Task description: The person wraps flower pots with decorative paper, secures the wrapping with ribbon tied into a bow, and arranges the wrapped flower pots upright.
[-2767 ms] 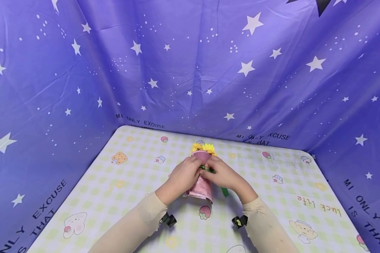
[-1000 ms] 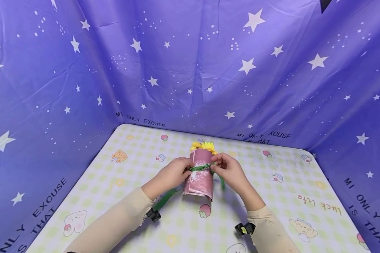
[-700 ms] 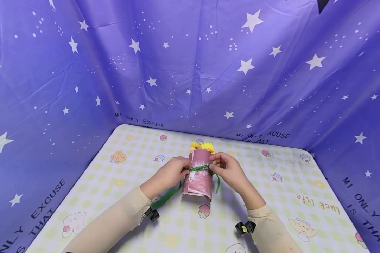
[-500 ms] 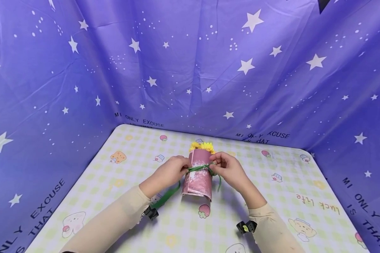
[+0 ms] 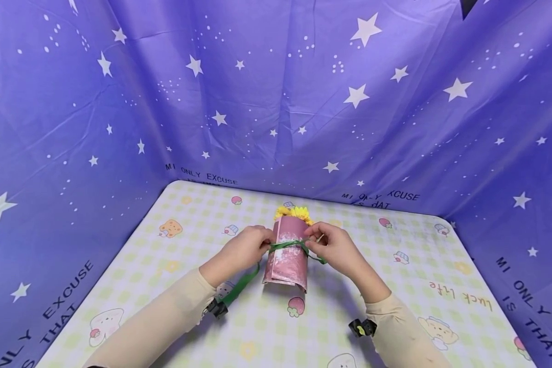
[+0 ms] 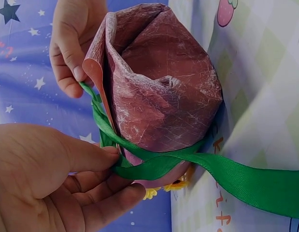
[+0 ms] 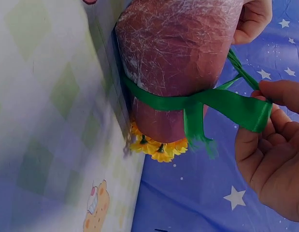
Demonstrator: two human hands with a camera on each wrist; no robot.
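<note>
Beige sleeves (image 5: 165,312) come in from the near side, each with a black wrist unit (image 5: 363,327) at the cuff. Just beyond the left cuff, the loose tail (image 6: 250,186) of green ribbon (image 7: 159,102) hangs toward the bench (image 5: 372,286); its length presumably leaves slack to work with.

Left hand (image 5: 240,249): grip pinching the ribbon, thumb against fingers, just beside the wrap's left side. Right hand (image 5: 335,250): grip likewise pinching, with a band of ribbon folded between thumb and fingers; a short frayed end (image 7: 193,121) hangs near it. Judgement: holding from opposite sides likely tensions the ribbon evenly, so the wrap is not dragged sideways.

Pink wrap (image 5: 285,267), crinkled and whitened in patches, lies on its side on the bench between the hands. Long axis runs near to far, leaning slightly right at the far end. Folded base faces the person; yellow flowers (image 5: 300,213) point away. This orientation probably puts the crossing within easy reach of both hands and spares the petals. Ribbon encircles the wrap about midway and crosses on top.

Farthest: blue-violet star-printed curtain (image 5: 257,92), behind the bench.
</note>
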